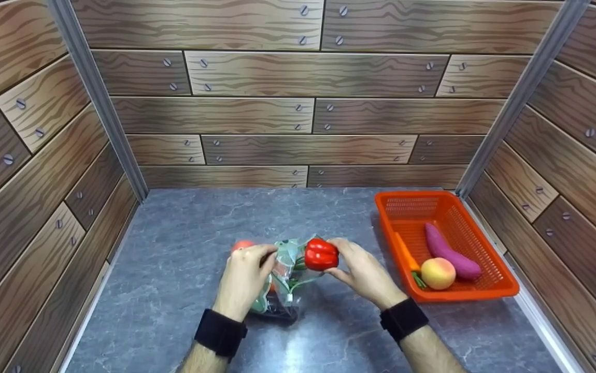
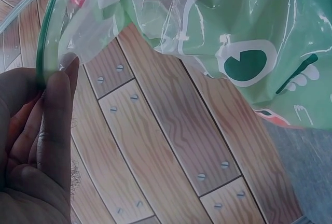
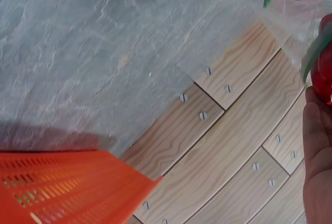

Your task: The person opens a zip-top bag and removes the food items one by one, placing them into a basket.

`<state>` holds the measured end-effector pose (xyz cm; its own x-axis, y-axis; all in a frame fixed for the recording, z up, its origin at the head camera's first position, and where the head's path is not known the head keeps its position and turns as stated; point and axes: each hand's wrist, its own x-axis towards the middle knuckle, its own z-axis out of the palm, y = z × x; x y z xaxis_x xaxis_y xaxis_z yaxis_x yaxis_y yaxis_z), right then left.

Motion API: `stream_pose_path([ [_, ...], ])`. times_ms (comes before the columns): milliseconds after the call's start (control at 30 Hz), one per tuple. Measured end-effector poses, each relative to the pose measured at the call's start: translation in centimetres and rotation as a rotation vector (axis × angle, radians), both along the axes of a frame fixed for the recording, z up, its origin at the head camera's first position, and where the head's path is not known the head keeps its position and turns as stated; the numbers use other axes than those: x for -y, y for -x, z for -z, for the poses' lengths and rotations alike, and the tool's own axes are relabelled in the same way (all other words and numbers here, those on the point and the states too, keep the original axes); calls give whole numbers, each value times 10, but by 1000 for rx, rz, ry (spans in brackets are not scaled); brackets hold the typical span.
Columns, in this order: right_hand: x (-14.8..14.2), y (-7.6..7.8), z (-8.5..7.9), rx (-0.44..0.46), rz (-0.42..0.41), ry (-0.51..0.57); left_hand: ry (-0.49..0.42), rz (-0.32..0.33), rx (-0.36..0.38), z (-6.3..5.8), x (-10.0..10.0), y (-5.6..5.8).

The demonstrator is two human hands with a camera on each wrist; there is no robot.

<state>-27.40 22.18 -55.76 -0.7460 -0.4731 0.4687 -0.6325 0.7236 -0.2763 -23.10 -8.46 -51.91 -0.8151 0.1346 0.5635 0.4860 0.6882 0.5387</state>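
While black bands (image 1: 220,333) circle both wrists closest to the camera, a person's left hand (image 1: 243,274) pinches the rim of a crinkled, clear-and-green plastic bag (image 1: 284,254), fingertips together on the film. Just right of that pinch, a glossy red bell pepper (image 1: 321,254) is clamped between the thumb and fingers of the right hand (image 1: 364,272), the nearer of the two; squat and lobed, it shows little long axis, and whether it lies past the rim cannot be told. Beyond, to the right on a gray marbled tabletop (image 1: 173,233), a perforated orange basket (image 1: 464,296) holds a smooth peach (image 1: 438,273), a slender carrot (image 1: 407,254) and a curved purple vegetable (image 1: 445,251). Plank-printed walls (image 1: 256,114) stand behind.
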Motion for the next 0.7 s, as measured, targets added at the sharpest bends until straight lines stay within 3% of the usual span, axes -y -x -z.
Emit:
stream_pose_path([
  [400,-22,0,-8,-62,44,32,-3,-2,-23,1,3,2],
  [700,-41,2,-14,-12,111,70,-16,1,-27,3,5,2],
])
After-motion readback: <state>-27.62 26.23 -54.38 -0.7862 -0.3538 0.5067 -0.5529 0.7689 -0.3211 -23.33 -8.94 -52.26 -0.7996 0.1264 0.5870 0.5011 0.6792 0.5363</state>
